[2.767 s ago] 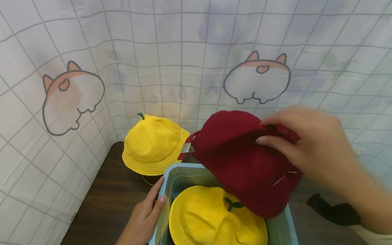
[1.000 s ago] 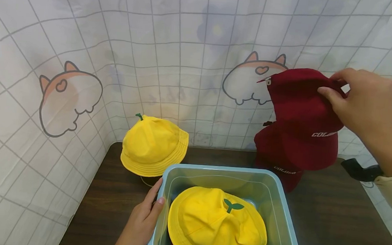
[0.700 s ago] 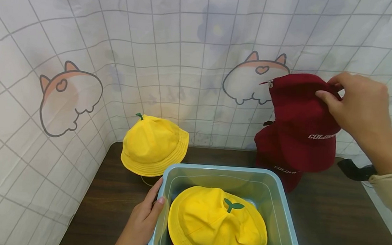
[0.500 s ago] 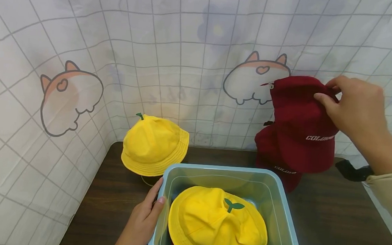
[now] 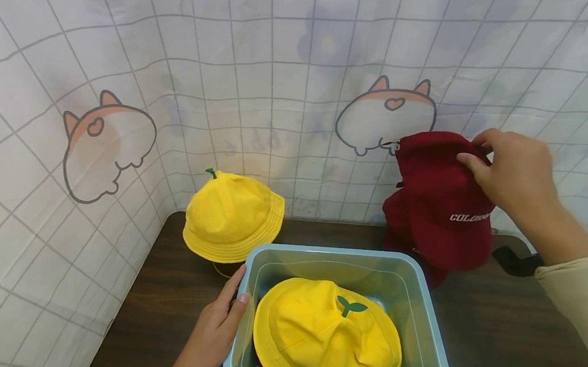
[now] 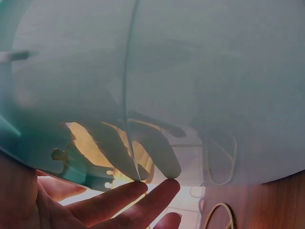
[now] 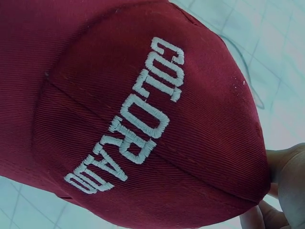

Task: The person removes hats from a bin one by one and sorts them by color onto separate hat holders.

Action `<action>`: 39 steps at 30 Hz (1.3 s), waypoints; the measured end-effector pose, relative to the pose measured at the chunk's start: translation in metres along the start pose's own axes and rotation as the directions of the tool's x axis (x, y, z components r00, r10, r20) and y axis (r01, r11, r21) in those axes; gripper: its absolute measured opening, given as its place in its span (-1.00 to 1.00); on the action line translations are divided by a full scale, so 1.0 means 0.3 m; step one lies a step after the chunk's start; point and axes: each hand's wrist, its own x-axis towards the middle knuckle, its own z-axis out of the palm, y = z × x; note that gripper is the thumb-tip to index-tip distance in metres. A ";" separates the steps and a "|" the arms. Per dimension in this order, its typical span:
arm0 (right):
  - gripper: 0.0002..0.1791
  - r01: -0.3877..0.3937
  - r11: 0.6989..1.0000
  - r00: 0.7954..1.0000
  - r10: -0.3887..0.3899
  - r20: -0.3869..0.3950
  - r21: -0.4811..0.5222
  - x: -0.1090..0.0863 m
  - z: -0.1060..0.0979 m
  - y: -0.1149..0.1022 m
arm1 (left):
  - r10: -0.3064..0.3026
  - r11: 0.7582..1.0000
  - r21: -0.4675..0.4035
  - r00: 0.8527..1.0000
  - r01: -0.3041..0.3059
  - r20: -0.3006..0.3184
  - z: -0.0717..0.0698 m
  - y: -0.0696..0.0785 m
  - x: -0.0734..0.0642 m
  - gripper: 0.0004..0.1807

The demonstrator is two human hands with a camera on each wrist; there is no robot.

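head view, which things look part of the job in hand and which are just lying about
Likely part of the job:
held red cap, in the right grip
second red cap behind it
blue bin, touched by the left grip
yellow hat inside
probably yellow hat outside

Apparently just around:
patterned cloth, backdrop
dark tabletop, support
black piece beside the sleeve, perhaps worn

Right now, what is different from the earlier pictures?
The right hand moved the held cap from over the bin rightward and farther back, then lowered it in front of the other cap. Nothing was let go. The left hand, the bin and both yellow hats stayed put.
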 end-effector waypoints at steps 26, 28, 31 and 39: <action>-0.69 -0.025 1.000 0.998 0.025 0.053 0.002 -0.050 0.073 0.021 | 0.004 1.000 0.016 1.000 -0.004 -0.006 -0.001 -0.005 0.002 -0.43; -0.69 -0.028 1.000 0.998 0.027 0.052 0.007 -0.056 0.078 0.024 | 0.001 1.000 0.021 1.000 -0.001 -0.007 0.000 -0.007 0.003 -0.43; -0.69 -0.031 0.999 0.998 0.030 0.052 0.012 -0.064 0.085 0.027 | -0.012 1.000 0.025 1.000 0.012 -0.011 0.002 -0.009 0.004 -0.43; -0.64 -0.058 0.998 0.995 0.056 0.078 0.022 -0.078 0.101 0.032 | 0.002 1.000 0.021 1.000 -0.001 -0.007 -0.002 -0.003 0.002 -0.43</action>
